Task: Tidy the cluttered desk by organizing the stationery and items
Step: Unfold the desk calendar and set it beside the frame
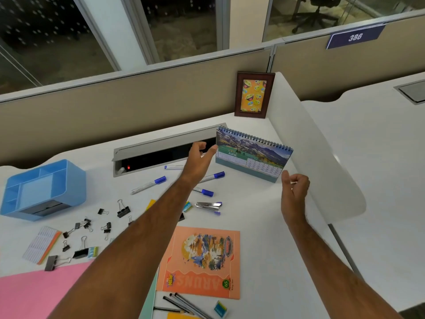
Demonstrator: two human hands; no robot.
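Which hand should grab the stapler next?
The left hand, probably. The silver stapler with purple ends lies just beside the left forearm, while the right hand is further off, near the spiral-bound desk calendar. Neither hand holds anything.

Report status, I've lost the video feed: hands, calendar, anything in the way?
Left hand fingers open, at desk calendar's left edge. Right hand loosely curled, empty, near its right corner. Calendar upright on desk. Markers scattered below.
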